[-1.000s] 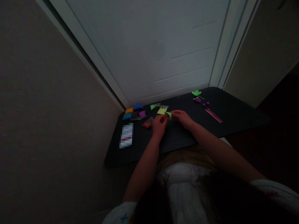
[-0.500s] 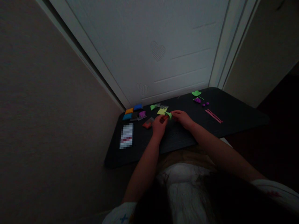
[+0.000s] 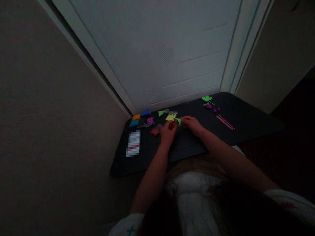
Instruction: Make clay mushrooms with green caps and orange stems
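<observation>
Between my two hands is a red clay piece [image 3: 175,123] with a light green clay piece [image 3: 178,121] on its right end. My left hand [image 3: 168,132] is closed around the red part, which its fingers partly cover. From the right, my right hand [image 3: 193,125] pinches the edge of the green part with its fingertips. Just behind them lies a bag of yellow clay [image 3: 171,116]. Beside my left hand is a bag of red clay [image 3: 156,130], and farther back a bag of green clay [image 3: 162,113].
On the black table [image 3: 147,157], several coloured clay packets [image 3: 136,117] sit at the back left, behind a blurred white packet [image 3: 133,143]. To the right are a green clover-like shape [image 3: 207,98], purple balls [image 3: 208,106] and pink sticks [image 3: 225,122]. A white door [image 3: 152,59] borders the back.
Almost nothing differs. Both hands keep their places around the red and green clay, with only a very slight shift of the fingers.
</observation>
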Demonstrator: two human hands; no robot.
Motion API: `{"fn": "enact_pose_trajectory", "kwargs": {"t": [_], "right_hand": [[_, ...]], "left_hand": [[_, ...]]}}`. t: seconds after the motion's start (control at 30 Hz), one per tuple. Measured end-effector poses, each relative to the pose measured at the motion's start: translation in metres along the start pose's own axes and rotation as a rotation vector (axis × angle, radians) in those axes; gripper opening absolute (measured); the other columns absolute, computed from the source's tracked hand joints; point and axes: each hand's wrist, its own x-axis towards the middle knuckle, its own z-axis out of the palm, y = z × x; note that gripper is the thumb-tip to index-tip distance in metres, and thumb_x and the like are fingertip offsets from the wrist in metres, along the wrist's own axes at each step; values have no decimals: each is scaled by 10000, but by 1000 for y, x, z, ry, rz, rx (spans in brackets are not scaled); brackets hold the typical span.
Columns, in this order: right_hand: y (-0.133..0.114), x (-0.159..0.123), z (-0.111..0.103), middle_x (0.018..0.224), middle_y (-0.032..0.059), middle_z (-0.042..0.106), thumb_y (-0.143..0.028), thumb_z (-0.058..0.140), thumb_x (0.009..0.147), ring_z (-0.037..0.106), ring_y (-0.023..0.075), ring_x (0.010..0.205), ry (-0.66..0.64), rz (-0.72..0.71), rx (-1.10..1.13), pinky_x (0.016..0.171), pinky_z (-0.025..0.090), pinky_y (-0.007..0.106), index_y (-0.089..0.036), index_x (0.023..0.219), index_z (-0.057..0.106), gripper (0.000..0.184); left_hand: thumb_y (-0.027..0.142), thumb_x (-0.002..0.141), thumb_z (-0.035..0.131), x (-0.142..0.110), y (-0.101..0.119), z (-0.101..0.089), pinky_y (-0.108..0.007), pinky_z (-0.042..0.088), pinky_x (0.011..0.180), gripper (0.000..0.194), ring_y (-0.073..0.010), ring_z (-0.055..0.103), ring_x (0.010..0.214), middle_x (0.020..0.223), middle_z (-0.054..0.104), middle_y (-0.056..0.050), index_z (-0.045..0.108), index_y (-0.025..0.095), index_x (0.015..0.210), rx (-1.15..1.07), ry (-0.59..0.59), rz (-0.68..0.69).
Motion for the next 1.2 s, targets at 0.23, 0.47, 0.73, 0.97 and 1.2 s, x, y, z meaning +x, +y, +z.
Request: {"fn": "enact_pose_trajectory", "kwargs": {"t": [0.23,0.47,0.73,0.97,1.2], "right_hand": [[1,1,-1,775,30,629,-351,601,662,528,106,653,10,4,1,529,367,208,-174,824,641,243],[0,0,-1,767,31,630,-354,607,654,523,106,635,10,7,13,514,364,212,-171,817,641,247],[-1,0,-1,802,32,640,-351,609,653,534,111,661,22,17,30,532,367,216,-181,833,646,250],[-2,0,-2,825,36,645,-335,620,649,549,116,690,12,18,82,540,374,212,-180,865,638,267],[-5,-2,-2,866,46,650,-296,630,648,572,127,737,-7,42,147,601,412,235,-184,874,637,252]], "left_hand": [[270,738,546,1,-3,-1,-276,442,699,216,-153,578,750,850,631,-48,583,164,922,44,-13,4],[288,736,553,1,-2,-2,-279,440,708,238,-154,575,765,860,630,-43,577,172,942,56,-6,7],[353,731,561,1,-2,-1,-279,451,721,323,-154,594,793,883,636,-57,553,171,998,-118,9,-87],[396,757,499,7,-4,-1,-237,444,540,331,-132,588,626,780,653,-65,597,125,921,-230,-33,-255],[326,720,562,6,1,-2,-266,468,663,256,-150,610,726,807,663,-59,611,131,878,-236,-65,-212]]}}
